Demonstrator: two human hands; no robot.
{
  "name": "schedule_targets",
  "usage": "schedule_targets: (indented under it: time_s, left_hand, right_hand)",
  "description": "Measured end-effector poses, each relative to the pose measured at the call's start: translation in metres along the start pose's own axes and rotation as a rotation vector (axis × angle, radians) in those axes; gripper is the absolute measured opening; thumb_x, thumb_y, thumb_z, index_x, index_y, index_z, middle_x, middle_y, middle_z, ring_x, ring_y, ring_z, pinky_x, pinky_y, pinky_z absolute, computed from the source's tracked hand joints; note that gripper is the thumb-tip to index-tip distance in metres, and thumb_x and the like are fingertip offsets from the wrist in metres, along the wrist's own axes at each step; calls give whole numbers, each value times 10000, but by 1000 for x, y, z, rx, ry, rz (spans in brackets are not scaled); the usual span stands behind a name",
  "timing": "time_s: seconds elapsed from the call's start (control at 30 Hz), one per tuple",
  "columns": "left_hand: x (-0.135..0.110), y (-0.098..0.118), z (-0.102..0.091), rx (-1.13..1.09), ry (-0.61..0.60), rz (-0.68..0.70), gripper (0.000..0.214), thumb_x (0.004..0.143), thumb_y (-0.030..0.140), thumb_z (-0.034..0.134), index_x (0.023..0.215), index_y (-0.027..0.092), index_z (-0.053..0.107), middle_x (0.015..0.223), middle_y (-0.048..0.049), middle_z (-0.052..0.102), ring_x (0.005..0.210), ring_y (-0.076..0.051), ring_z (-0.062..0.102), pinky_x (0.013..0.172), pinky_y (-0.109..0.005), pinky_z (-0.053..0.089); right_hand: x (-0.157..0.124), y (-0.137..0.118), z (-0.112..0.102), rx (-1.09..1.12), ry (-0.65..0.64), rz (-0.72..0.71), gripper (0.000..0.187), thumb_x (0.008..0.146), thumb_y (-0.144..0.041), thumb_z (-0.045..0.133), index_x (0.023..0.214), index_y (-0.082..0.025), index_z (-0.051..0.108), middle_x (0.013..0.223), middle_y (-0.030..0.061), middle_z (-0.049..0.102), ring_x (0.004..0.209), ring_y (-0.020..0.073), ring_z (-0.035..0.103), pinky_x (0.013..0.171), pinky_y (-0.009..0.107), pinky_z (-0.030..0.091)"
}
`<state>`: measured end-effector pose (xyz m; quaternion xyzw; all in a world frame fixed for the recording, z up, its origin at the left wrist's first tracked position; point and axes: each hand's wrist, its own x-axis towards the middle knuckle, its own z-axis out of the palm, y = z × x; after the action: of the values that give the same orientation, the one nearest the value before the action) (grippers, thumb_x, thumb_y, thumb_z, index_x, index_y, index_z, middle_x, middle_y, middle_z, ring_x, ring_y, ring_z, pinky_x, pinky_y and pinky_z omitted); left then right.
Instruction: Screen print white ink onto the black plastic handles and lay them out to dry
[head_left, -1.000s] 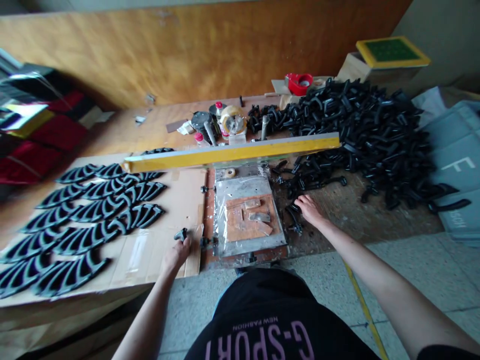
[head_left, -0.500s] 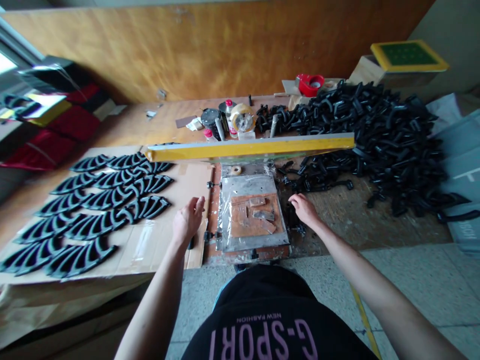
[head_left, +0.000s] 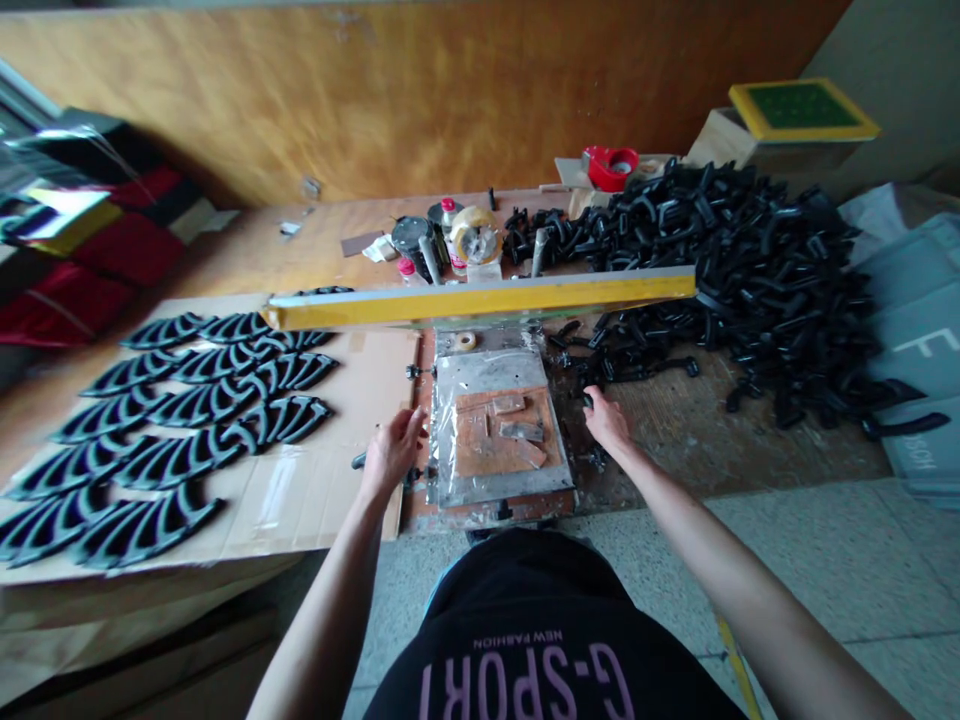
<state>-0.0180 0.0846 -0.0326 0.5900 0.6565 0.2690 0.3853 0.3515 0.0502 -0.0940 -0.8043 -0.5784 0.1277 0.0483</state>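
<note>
On the tabletop (head_left: 675, 440), left grip (head_left: 394, 452) released beside the print bed (head_left: 495, 430), right grip (head_left: 607, 420) among black handles (head_left: 637, 365), clench unclear, yellow bar (head_left: 480, 303) running crosswise beyond both.

This is a screen-printing workshop. Between the hands (head_left: 394, 450) lies a print bed (head_left: 495, 430) under a raised yellow screen frame (head_left: 480, 300), with a spare green-meshed screen (head_left: 802, 108) far right. Printed black pieces (head_left: 187, 420) lie on cardboard to the left, and a heap of black plastic parts (head_left: 735, 270) lies right, on a worn wooden surface (head_left: 240, 250).
</note>
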Motion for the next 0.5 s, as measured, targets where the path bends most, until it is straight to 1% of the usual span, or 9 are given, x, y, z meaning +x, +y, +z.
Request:
schedule_targets:
  time_s: [0.03,0.1,0.17,0.2,0.23,0.3,0.37,0.43,0.5]
  left_hand:
    - [1,10,-5,-89,48,24,489,847,639,476,939,186,639,674,-14,647,545,-129,573,511,-214,435]
    - [5,37,-17,-295,168,110,502,854,625,493,1048,179,616,648,3,621,508,-104,539,485,-193,423]
    - [13,69,-27,-483,281,228,493,883,614,461,1096,186,582,632,15,607,473,-89,510,467,-185,410]
    - [18,84,-31,-556,317,281,474,899,609,434,1071,189,573,625,16,603,461,-85,500,459,-185,404]
    - [23,98,-34,-610,336,320,456,915,600,406,1017,188,570,614,16,595,451,-84,490,451,-186,398]
    - [31,116,-37,-664,345,355,437,937,573,370,886,180,552,576,20,561,435,-78,466,440,-186,380]
    - [33,121,-35,-655,343,355,441,948,542,365,801,168,547,550,22,525,434,-74,455,443,-185,373]
    - [24,114,-33,-628,357,351,468,948,539,370,800,151,587,602,2,556,486,-79,494,472,-191,394]
    - [7,98,-30,-607,337,305,508,934,569,386,846,140,643,695,-21,609,564,-90,536,513,-199,418]
  right_hand:
    - [0,-3,-5,48,61,-88,385,930,-241,486,1306,-221,565,1088,115,687,935,242,657,768,346,487]
    - [-3,-19,-12,122,116,-360,360,958,-240,455,1287,-248,601,1116,75,670,985,203,619,835,316,472]
    - [-9,-45,-13,122,83,-627,340,972,-241,439,1241,-269,646,1044,51,670,981,182,585,838,284,456]
    - [-12,-59,-11,95,55,-724,331,973,-243,441,1212,-275,668,998,50,666,971,182,569,825,277,451]
    - [-15,-72,-9,60,32,-787,321,969,-243,449,1184,-277,685,962,53,659,966,188,554,815,277,446]
    - [-18,-94,-2,-6,5,-836,307,954,-236,470,1148,-267,705,947,71,648,979,207,532,823,294,442]
    - [-20,-105,3,-21,-13,-826,306,940,-232,485,1155,-253,703,1000,94,645,1021,227,520,867,327,442]
    - [-19,-105,7,89,-46,-771,308,926,-242,511,1175,-258,692,1066,101,645,1070,242,517,924,363,437]
    - [-16,-92,7,326,-74,-645,280,914,-281,539,1144,-278,699,1074,74,660,1086,247,531,952,391,447]
